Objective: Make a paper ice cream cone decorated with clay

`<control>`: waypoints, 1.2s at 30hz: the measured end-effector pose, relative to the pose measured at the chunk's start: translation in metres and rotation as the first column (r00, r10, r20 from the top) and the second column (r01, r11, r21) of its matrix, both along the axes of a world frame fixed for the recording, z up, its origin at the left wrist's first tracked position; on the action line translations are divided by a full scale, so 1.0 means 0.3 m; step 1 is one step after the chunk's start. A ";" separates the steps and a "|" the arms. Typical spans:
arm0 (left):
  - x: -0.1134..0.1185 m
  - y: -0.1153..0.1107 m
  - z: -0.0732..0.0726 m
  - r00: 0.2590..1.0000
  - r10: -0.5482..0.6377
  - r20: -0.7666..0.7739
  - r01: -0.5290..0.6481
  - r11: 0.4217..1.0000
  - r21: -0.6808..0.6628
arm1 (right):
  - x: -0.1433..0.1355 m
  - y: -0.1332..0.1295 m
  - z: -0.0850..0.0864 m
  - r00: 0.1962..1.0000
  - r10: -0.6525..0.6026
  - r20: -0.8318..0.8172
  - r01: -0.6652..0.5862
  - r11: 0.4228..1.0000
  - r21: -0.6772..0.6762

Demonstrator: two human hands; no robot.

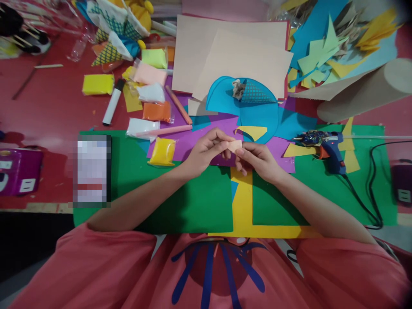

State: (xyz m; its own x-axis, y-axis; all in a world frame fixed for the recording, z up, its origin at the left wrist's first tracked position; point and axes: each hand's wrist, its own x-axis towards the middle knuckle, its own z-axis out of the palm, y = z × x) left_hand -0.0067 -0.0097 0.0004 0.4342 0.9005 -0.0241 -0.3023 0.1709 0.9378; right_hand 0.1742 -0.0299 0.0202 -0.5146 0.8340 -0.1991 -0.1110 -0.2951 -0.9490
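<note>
Between my two hands is a small piece of pale peach paper. The fingers of my left hand pinch it from the left. My right hand grips its right edge between thumb and fingers. Both hands are above purple sheets and green sheets. Just beyond them lie a blue paper circle and, on it, a small blue cone with a grid pattern and crumpled brown paper at its wide end. A curved yellow paper scrap is close to my fingertips.
A blue glue gun with a cord rests at the right. Packets of coloured clay, a marker and a phone lie to the left. Large beige sheets, paper scraps and a rolled sheet are farther back.
</note>
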 end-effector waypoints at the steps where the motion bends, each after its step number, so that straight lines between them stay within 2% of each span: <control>1: 0.002 -0.001 0.000 1.000 -0.014 0.021 0.015 1.000 -0.021 | 0.002 0.001 -0.001 1.000 -0.005 -0.019 0.005 1.000 -0.002; 5: 0.004 -0.001 0.004 0.996 -0.092 0.015 0.093 0.995 -0.024 | 0.005 -0.001 -0.008 0.998 -0.061 0.036 0.059 0.998 0.037; 8: -0.006 -0.001 0.007 0.991 -0.097 -0.096 0.106 0.990 0.098 | 0.006 0.003 -0.015 0.990 -0.087 0.107 0.074 0.990 0.120; 10: -0.017 -0.003 0.010 0.970 -0.038 -0.238 0.090 0.973 0.214 | 0.008 0.010 -0.022 0.981 -0.099 0.169 0.064 0.977 0.202; 12: -0.031 -0.007 0.016 0.911 0.046 -0.410 0.114 0.927 0.357 | 0.010 0.020 -0.030 0.964 -0.089 0.251 0.014 0.958 0.285; 14: -0.044 -0.007 0.026 0.834 0.110 -0.541 0.189 0.864 0.466 | 0.011 0.028 -0.037 0.950 -0.071 0.303 -0.032 0.947 0.320; 16: -0.056 -0.001 0.041 0.779 0.122 -0.615 0.257 0.833 0.491 | 0.010 0.034 -0.042 0.952 -0.070 0.298 -0.028 0.949 0.313; 19: -0.067 0.015 0.082 0.689 0.073 -0.721 0.365 0.825 0.432 | 0.006 0.039 -0.046 0.962 -0.096 0.257 0.010 0.949 0.316; 21: -0.072 0.027 0.128 0.583 0.035 -0.812 0.450 0.817 0.359 | 0.005 0.041 -0.046 0.967 -0.097 0.234 0.020 0.950 0.313; 23: -0.084 0.038 0.185 0.455 0.065 -0.888 0.476 0.825 0.304 | 0.006 0.043 -0.043 0.975 -0.093 0.202 0.038 0.966 0.257; 26: -0.136 0.055 0.254 0.193 0.215 -0.957 0.486 0.827 0.283 | 0.009 0.049 -0.043 0.979 -0.146 0.144 0.124 0.981 0.152; 28: -0.198 0.067 0.264 -0.026 0.324 -0.946 0.516 0.815 0.265 | 0.011 0.053 -0.047 0.973 -0.200 0.111 0.187 0.975 0.119; 29: -0.233 0.073 0.255 -0.092 0.374 -0.923 0.499 0.819 0.282 | 0.011 0.055 -0.050 0.971 -0.222 0.094 0.211 0.971 0.114; 30: -0.268 0.080 0.240 -0.101 0.388 -0.916 0.491 0.820 0.293 | 0.011 0.057 -0.053 0.969 -0.235 0.080 0.226 0.968 0.111; 31: -0.301 0.087 0.220 -0.044 0.401 -0.915 0.479 0.812 0.333 | 0.011 0.058 -0.056 0.967 -0.244 0.067 0.236 0.965 0.110; 33: -0.350 0.102 0.181 0.138 0.428 -0.893 0.467 0.767 0.440 | 0.010 0.059 -0.062 0.966 -0.253 0.048 0.246 0.963 0.111; 34: -0.364 0.109 0.170 0.269 0.474 -0.838 0.439 0.714 0.545 | 0.009 0.060 -0.063 0.966 -0.256 0.036 0.251 0.962 0.109; 35: -0.371 0.115 0.169 0.350 0.471 -0.810 0.421 0.693 0.585 | 0.008 0.060 -0.064 0.966 -0.257 0.020 0.254 0.961 0.106; 36: -0.370 0.119 0.177 0.389 0.473 -0.790 0.411 0.679 0.609 | 0.008 0.059 -0.064 0.966 -0.257 0.003 0.256 0.962 0.101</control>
